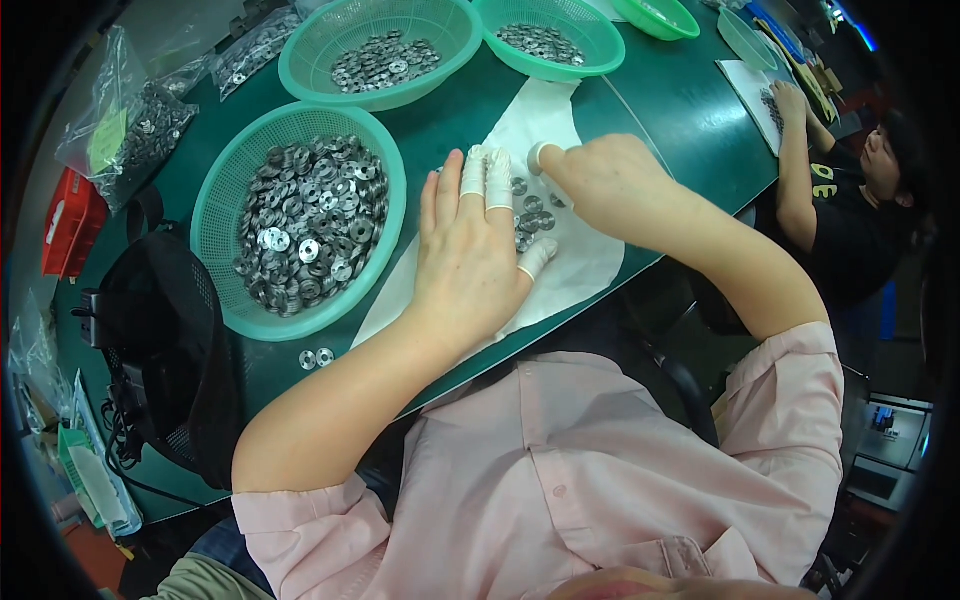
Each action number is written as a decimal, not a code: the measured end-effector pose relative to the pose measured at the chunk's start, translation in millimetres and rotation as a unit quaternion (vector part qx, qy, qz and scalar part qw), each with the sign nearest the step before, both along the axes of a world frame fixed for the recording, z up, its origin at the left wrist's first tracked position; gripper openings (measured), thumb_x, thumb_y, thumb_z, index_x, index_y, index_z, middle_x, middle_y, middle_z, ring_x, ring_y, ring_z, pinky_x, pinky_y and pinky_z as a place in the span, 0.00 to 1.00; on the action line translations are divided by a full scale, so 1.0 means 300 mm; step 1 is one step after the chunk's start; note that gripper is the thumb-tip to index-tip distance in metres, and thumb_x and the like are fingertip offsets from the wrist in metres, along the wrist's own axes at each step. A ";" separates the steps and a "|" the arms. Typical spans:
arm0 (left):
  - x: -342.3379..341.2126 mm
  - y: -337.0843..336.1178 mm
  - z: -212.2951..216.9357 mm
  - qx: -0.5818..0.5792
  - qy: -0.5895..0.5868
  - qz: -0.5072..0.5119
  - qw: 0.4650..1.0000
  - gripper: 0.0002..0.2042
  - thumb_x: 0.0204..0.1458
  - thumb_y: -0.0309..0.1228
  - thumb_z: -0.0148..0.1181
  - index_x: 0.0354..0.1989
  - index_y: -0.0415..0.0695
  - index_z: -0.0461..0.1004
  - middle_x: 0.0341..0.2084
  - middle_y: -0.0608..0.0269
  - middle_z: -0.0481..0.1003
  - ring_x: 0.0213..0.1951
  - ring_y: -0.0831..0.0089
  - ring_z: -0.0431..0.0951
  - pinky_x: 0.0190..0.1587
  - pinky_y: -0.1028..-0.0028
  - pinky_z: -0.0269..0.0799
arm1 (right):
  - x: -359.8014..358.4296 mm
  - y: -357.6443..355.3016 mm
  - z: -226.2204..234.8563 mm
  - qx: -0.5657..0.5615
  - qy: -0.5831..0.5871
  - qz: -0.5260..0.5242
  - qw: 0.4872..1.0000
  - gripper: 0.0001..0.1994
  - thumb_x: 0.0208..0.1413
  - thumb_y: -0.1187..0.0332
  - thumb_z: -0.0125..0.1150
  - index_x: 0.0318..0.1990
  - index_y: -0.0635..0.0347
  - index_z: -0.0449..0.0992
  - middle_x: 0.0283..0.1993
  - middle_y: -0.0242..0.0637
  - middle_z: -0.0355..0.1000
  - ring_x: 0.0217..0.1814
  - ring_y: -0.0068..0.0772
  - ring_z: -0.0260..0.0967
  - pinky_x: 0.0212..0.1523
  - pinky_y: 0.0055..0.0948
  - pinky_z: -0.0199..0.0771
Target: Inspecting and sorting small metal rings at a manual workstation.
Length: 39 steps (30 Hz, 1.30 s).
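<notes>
Loose metal washers [532,204], round with a centre hole, lie on a white cloth [598,250] between my hands. My left hand [465,265] rests flat on the cloth at their left, fingers stretched out, with white finger cots on two fingers and the thumb. On their right, my right hand [612,185] is curled, one digit in a white cot pointing down at the washers; its other fingers are folded under and what they hold, if anything, is hidden. Left of my left hand stands a green mesh basket [398,200] heaped with similar washers.
More green baskets with washers, one [465,50] nearest, line the far side. Two washers [316,359] lie by the front basket. A black bag [165,340], a red bin [72,225] and filled plastic bags [120,140] sit at left. A co-worker [850,200] works at the right.
</notes>
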State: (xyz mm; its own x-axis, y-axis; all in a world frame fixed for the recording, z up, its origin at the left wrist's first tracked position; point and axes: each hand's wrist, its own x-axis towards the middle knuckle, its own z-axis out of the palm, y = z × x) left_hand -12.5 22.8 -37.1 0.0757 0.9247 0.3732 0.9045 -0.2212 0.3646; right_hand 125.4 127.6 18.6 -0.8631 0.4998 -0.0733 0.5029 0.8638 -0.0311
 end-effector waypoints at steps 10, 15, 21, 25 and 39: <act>0.007 0.020 -0.001 -0.001 -0.004 -0.004 1.000 0.37 0.43 0.41 0.59 0.54 0.24 0.52 0.52 0.35 0.57 0.58 0.44 0.51 0.60 0.53 0.42 | -0.025 0.019 -0.003 0.006 -0.045 0.013 0.999 0.06 0.45 0.72 0.49 0.32 0.63 0.69 0.24 0.43 0.72 0.30 0.43 0.72 0.26 0.38 0.71; 0.020 0.023 0.035 0.008 -0.006 0.004 1.000 0.37 0.43 0.40 0.60 0.55 0.26 0.53 0.53 0.37 0.57 0.59 0.46 0.50 0.61 0.53 0.41 | -0.010 0.037 0.018 -0.005 -0.007 -0.025 1.000 0.07 0.45 0.72 0.49 0.32 0.64 0.69 0.25 0.44 0.72 0.31 0.45 0.72 0.27 0.39 0.71; 0.029 -0.001 0.071 0.075 -0.052 -0.030 0.995 0.29 0.43 0.34 0.60 0.52 0.31 0.60 0.47 0.43 0.64 0.52 0.48 0.59 0.56 0.56 0.51 | 0.074 0.006 -0.053 -0.056 0.105 -0.104 0.987 0.10 0.47 0.72 0.51 0.39 0.62 0.68 0.27 0.44 0.71 0.30 0.44 0.71 0.29 0.38 0.68; 0.056 -0.004 0.102 0.051 -0.201 -0.094 0.974 0.23 0.41 0.27 0.62 0.49 0.41 0.67 0.38 0.54 0.71 0.42 0.62 0.70 0.45 0.70 0.66 | 0.165 -0.028 -0.101 -0.365 0.481 -0.180 0.777 0.08 0.56 0.68 0.47 0.39 0.61 0.68 0.27 0.29 0.69 0.25 0.22 0.67 0.23 0.23 0.62; 0.128 -0.001 0.142 -0.098 -0.457 -0.170 0.868 0.14 0.42 0.23 0.63 0.39 0.40 0.74 0.30 0.60 0.75 0.32 0.74 0.76 0.37 0.79 0.71 | 0.161 -0.196 -0.008 -0.667 0.549 -0.219 0.453 0.06 0.56 0.69 0.46 0.37 0.58 0.69 0.29 0.28 0.67 0.26 0.13 0.63 0.22 0.11 0.58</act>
State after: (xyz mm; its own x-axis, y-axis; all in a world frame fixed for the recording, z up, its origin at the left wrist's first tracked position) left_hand 25.9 22.6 5.5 0.1124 0.9594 0.2587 0.1132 -0.2710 0.9559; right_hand 173.7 68.7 16.2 -0.5847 0.7840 -0.2086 -0.3356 -0.4678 -0.8176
